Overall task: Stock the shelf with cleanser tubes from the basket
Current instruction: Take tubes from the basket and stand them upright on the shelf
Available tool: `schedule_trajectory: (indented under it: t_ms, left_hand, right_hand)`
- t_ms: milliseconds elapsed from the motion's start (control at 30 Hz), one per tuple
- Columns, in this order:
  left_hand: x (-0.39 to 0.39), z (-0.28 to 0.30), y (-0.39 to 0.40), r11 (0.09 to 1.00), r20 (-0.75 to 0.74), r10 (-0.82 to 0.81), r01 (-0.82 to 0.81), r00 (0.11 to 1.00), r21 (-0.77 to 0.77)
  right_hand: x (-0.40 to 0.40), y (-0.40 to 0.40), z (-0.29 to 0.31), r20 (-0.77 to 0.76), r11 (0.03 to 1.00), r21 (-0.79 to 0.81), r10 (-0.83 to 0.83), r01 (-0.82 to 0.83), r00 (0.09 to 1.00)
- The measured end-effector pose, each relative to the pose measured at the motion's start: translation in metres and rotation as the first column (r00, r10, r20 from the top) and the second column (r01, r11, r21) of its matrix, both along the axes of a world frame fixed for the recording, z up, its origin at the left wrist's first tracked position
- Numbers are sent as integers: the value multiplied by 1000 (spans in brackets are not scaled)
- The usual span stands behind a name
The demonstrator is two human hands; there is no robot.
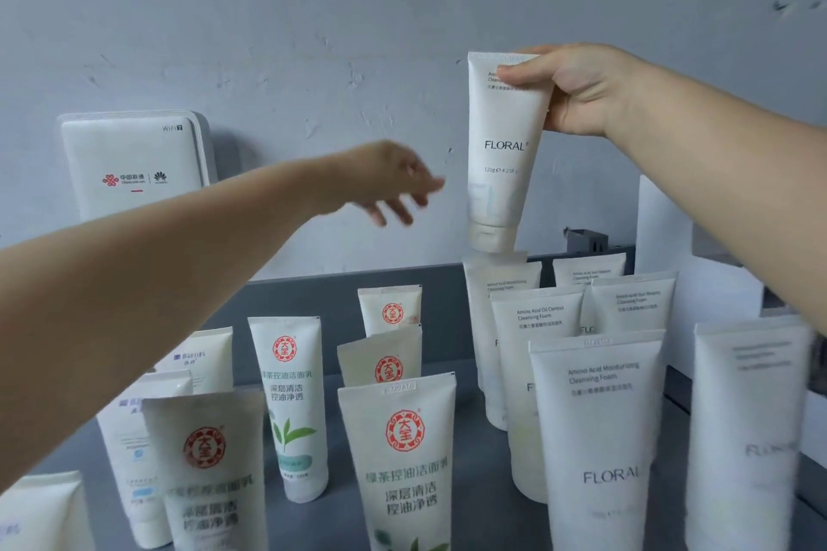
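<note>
Your two forearms are bare right up to the frame edge (no sleeve shows), and your left hand [385, 179] and right hand [577, 89] are ungloved.

Head view, facing forward, close over the shelf [349, 282]

R hand [581, 89] grips a white FLORAL tube [503, 152] near its crimped top, cap down, held above the back row of FLORAL tubes [595, 429] standing on the R side of the grey shelf [295, 295]; can't tell if the cap touches the rear tube below it. L hand [394, 179] is blurred, reaching over the shelf w/ fingers loose, holding nothing, just L of the held tube. Red-logo tubes [398, 461] stand cap-down at centre & L, and a white WiFi box [134, 166] leans on the wall behind.
</note>
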State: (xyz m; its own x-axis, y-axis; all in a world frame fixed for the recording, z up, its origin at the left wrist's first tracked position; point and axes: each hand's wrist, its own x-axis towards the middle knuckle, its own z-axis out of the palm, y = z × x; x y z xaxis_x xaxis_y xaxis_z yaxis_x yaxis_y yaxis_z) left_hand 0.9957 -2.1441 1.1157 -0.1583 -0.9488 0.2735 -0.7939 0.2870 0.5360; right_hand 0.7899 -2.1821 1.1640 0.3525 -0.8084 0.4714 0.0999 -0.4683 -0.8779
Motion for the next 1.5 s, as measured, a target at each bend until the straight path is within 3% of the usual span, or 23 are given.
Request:
schedule_trajectory:
  t_ms: [167,300,533,833,1167,1333,1500]
  left_hand:
    - [-42,47,1,949,-207,-155,87,966,-305]
    - [-63,64,-6,931,-217,-173,88,961,-354]
    - [-104,70,-30,951,-226,-176,107,958,-290]
    - [-133,39,-77,979,-245,-128,82,961,-187]
    - [-133,-3,-102,991,59,-17,9,998,130]
    - [-136,-18,-103,971,203,-15,-33,979,236]
    - [-135,-31,-106,944,283,-42,-54,958,326]
  right_hand:
    - [-12,2,8,31,998,-58,-33,34,999]
    - [-27,-3,12,51,989,-98,-110,115,993]
    - [-66,-24,15,-79,955,-147,-270,257,960]
    - [-95,-61,-1,-388,917,-300,-368,262,845]
    - [-88,-88,-47,-779,948,-287,-315,138,542]
    - [-81,-94,-65,-862,957,-271,-288,101,417]
    - [-78,-94,-82,-895,965,-250,-260,75,363]
